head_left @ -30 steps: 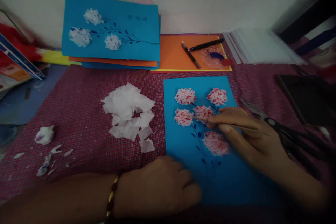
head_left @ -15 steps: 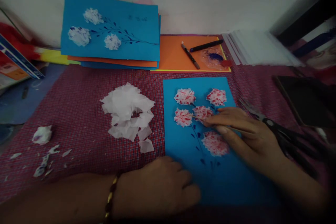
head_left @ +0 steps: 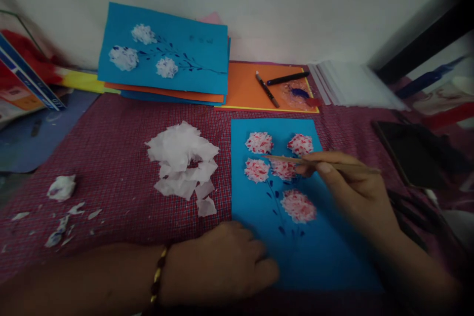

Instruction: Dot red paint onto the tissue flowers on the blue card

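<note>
A blue paper sheet [head_left: 314, 252] lies on the red checked cloth, bearing several red-speckled white tissue flowers [head_left: 298, 206] and dark blue painted stems. My right hand [head_left: 351, 190] pinches a thin wooden stick [head_left: 292, 159], held above the sheet with its tip near the upper flowers. My left hand [head_left: 222, 261] rests curled on the cloth, its fingers pressing the sheet's lower left edge. A beaded bracelet [head_left: 157, 276] sits on that wrist.
A pile of white tissue pieces [head_left: 181, 163] lies left of the sheet, with scraps [head_left: 61, 187] further left. Stacked coloured sheets [head_left: 166, 54] lean by the wall. An orange sheet [head_left: 248, 84] holds two pens and paint. Scissors [head_left: 411, 207] and a dark tablet [head_left: 407, 153] lie right.
My right hand has lifted the stick off the flowers and raised it slightly. The view has shifted a little downward. My left hand stays put.
</note>
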`<state>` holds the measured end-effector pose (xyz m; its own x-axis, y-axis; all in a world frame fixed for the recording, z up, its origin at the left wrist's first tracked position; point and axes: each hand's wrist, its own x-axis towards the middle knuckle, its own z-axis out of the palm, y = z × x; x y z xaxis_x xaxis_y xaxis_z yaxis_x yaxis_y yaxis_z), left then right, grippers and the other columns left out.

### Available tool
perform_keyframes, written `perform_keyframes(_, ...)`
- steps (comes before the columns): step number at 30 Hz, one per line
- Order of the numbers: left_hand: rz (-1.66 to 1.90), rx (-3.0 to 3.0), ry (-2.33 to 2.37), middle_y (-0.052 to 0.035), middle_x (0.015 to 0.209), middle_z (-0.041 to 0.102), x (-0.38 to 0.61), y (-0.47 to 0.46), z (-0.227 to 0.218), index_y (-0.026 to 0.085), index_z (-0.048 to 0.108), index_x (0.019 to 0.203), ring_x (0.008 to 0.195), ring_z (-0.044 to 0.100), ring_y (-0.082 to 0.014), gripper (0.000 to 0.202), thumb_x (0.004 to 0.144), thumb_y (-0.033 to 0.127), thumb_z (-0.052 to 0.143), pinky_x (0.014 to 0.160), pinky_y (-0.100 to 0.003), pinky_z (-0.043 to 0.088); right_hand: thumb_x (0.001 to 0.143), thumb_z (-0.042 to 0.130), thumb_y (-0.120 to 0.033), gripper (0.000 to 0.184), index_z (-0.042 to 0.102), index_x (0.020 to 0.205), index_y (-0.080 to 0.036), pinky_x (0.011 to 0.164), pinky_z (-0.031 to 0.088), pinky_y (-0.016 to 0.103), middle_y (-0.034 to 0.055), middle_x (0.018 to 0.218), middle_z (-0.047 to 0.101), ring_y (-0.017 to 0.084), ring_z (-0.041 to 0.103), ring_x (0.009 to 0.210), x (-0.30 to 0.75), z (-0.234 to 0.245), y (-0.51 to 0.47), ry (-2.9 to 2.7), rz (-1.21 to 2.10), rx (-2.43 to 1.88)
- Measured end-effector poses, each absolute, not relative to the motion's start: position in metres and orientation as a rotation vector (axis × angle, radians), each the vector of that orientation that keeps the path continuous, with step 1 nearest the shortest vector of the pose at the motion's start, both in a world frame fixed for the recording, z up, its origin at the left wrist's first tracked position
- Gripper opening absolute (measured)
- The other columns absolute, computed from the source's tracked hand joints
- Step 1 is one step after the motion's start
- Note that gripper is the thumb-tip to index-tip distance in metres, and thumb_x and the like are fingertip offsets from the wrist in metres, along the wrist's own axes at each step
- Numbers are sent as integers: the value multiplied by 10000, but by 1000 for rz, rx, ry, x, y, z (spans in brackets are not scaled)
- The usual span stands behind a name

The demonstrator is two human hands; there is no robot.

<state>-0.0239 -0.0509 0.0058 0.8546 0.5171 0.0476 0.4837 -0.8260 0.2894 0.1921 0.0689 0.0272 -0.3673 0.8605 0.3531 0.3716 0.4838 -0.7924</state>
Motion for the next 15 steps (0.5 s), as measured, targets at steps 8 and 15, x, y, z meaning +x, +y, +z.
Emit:
perform_keyframes(8, 214, 2769, 769, 20, 683, 538, -25, -52, 5, 192, 475, 870, 572, 490, -143, 79, 901, 196, 548, 491, -331, 363, 887, 547, -233, 198, 683, 1026, -270, 753, 590, 264, 5, 959, 741, 144, 699, 862, 180, 24, 67, -2063, 941, -966)
perform_keyframes(15, 167, 2749, 772, 21, 720, 556, -24, -51, 7, 196, 459, 882, 604, 514, -153, 105, 902, 215, 560, 508, -333, 380, 917, 502, -279, 196, 680, 996, -267, 736, 586, 273, 15, 961, 733, 149, 697, 858, 179, 24, 74, -2101, 1005, -949)
